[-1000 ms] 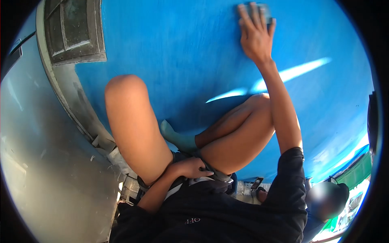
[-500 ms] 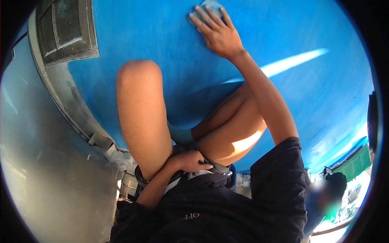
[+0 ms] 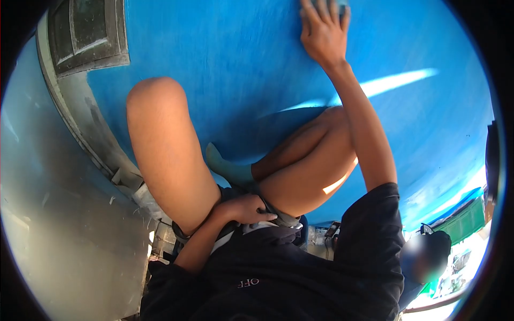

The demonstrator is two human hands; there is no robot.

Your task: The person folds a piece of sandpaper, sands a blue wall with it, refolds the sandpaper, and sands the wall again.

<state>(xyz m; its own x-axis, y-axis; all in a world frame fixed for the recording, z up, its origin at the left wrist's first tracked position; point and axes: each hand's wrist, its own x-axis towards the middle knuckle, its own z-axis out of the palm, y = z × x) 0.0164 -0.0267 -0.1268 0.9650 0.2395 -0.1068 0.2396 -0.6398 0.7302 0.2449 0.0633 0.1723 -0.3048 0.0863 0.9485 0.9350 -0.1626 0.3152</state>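
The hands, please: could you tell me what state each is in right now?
Right hand: open, fingers spread over a mostly hidden pale pad on the blue surface.
Left hand: partly curled; grip cannot be told.

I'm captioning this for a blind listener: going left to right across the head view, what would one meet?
Dark-framed, paned window → raised bare left knee → pale green sock → outstretched bare right hand → another person.

Bright sunlight streaks the blue wall (image 3: 230, 59) beside soft shadow, as the fisheye view bends toward black, vignetted edges.
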